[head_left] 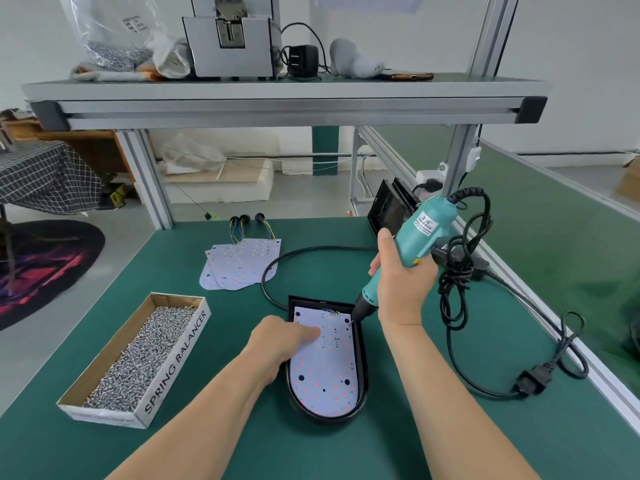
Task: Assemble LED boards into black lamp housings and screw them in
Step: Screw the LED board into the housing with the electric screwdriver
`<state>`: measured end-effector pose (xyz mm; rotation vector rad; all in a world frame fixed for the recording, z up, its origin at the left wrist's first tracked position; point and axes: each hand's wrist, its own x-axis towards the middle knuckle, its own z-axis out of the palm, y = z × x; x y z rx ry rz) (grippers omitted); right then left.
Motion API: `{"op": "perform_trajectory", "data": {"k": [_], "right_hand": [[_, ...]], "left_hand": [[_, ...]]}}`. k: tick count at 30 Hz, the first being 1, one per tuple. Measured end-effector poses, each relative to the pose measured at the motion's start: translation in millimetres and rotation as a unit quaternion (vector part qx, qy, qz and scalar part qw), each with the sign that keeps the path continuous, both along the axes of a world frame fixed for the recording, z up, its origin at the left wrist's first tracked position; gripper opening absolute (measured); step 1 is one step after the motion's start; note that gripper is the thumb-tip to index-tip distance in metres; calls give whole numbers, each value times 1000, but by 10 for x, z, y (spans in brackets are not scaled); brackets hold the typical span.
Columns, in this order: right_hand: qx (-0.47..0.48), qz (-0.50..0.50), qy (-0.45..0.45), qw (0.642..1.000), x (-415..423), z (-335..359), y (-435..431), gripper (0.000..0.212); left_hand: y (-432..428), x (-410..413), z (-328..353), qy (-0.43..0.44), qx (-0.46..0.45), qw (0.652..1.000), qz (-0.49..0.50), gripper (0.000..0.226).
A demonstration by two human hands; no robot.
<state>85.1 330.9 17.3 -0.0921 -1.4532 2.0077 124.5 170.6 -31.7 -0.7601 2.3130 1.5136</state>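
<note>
- Head view: a black housing (362,355) lies flat on the green table (242,445), just in front of the person, square end away and round end near.
- A pale LED board (323,375) sits inside the housing, dotted with red and orange spots; short wires show at its far edge.
- Left hand (277,341) lies over the housing's left rim, its forefinger stretched straight and pressing down on the board's far half; the other fingers are hidden under the hand.
- Right hand (403,282) is wrapped round a teal screwdriver (419,233), fingers curled about the grip.
- Tilted, the screwdriver has its black nose at the board's far right corner; whether the bit touches a screw is too small to tell.
- A black cable (457,341) runs from the screwdriver's top, hangs in a knotted loop right of the hand, and trails over the table to a plug (530,382).
- Spare boards (239,265) lie fanned in a pile beyond the housing, their wires pointing away.
- A cardboard box (173,358) full of screws (138,355) sits to the left, apart from the housing.
- More housings (388,209) stand on edge at the table's far right.
- Above, a shelf (277,95) carries a grey machine (230,39) and a plastic bag (110,36).
</note>
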Motion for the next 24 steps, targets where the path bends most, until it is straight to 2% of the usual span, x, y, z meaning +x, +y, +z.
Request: {"op": "perform_trajectory", "data": {"k": [3,8,15,24], "right_hand": [[9,0,0,1000,-25,-47,7,29],[12,3,-4,1000,-51,-81,19,32],[19,5,-7,1000,-81,-90,-29,32],[87,30,4,996,-75,-73,-109,46]], "left_hand": [[11,24,31,1,4,1000,-1,57],[-7,-16,-52,1,-4,1000,12,45],[-16,-17,-62,4,1,1000,17,44],[-18,-15,-85,10,10,1000,10,58]]}}
